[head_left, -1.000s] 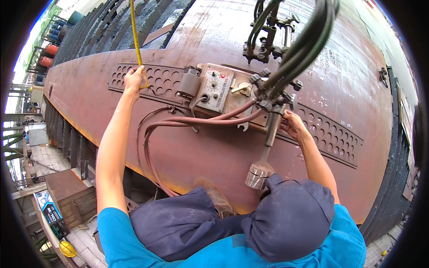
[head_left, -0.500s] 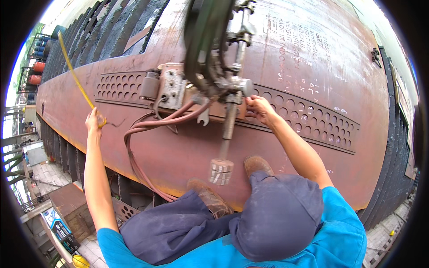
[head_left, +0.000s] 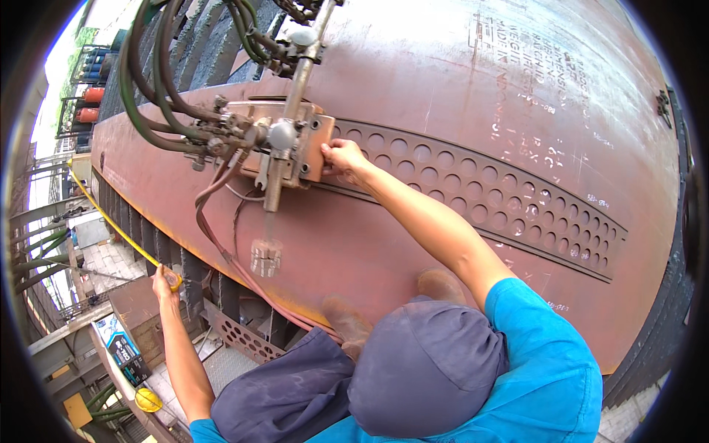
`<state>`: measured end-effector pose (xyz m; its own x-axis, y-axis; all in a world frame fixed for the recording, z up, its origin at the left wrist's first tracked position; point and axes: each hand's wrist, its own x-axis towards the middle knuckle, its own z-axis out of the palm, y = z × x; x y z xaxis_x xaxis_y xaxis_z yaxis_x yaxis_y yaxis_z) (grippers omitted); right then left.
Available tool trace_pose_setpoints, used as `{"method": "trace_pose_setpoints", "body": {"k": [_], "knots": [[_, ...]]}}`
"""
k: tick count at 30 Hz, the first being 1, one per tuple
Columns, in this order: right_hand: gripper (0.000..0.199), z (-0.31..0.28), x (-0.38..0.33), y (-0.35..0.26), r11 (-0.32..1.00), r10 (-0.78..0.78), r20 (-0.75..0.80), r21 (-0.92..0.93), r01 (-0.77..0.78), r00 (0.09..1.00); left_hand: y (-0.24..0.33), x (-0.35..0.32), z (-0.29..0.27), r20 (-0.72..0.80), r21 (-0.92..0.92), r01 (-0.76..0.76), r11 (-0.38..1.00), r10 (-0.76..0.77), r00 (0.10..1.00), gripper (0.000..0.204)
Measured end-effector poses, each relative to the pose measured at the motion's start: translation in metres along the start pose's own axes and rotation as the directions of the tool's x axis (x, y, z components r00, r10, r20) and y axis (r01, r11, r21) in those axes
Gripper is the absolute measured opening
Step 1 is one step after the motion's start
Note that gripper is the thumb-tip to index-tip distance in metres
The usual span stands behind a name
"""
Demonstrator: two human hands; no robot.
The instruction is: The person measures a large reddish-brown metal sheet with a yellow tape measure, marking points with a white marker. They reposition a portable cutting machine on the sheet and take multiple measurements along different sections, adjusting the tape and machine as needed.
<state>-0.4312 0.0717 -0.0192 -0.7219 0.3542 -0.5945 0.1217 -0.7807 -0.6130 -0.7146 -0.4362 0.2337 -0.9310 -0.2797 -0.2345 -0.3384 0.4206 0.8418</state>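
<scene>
Where the right hand (head_left: 344, 158) meets the hose-fed machine (head_left: 317, 140), its fingers curl against the end face; a firm grip cannot be confirmed. The machine lies immediately left of this hand, on a perforated track (head_left: 476, 199) whose long axis slopes down rightward across the steel plate (head_left: 413, 251). The left hand (head_left: 164, 283), well apart from the machine, is closed around a tape measure (head_left: 175, 279), its yellow blade (head_left: 111, 221) extending up-left.

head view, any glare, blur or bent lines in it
Head view: pale glare washes out the upper part of the steel plate; same view, the metal cylinder looks faint and smeared, while the right hand reads fairly clearly; also there, the plate's edges curve and black fills the corners.
</scene>
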Motion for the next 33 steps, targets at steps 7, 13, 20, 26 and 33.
{"method": "trace_pose_setpoints", "body": {"k": [7, 13, 20, 26, 33], "knots": [[0.033, 0.083, 0.032, 0.002, 0.994, 0.067, 0.013, -0.092, -0.065, 0.998, -0.038, -0.042, -0.088, -0.012, -0.046, 0.168, 0.985, -0.169, 0.986, 0.022], [0.033, 0.113, 0.056, 0.0, 0.997, 0.066, 0.046, -0.054, -0.064, 0.997, -0.037, -0.066, -0.111, -0.113, 0.024, 0.179, 0.983, -0.176, 0.978, 0.022], [0.028, 0.13, 0.08, -0.004, 0.996, 0.085, 0.024, -0.002, -0.085, 0.996, -0.026, -0.052, -0.099, -0.054, 0.008, 0.195, 0.981, -0.194, 0.979, 0.024], [0.031, 0.138, 0.091, 0.008, 0.998, 0.055, -0.001, 0.006, -0.055, 0.998, -0.023, -0.055, -0.071, 0.016, 0.05, 0.173, 0.984, -0.174, 0.985, 0.022], [0.036, 0.141, 0.116, 0.019, 0.975, -0.181, -0.252, -0.171, 0.141, 0.951, -0.017, -0.021, -0.045, 0.287, 0.048, 0.247, 0.968, -0.25, 0.925, 0.04]]}}
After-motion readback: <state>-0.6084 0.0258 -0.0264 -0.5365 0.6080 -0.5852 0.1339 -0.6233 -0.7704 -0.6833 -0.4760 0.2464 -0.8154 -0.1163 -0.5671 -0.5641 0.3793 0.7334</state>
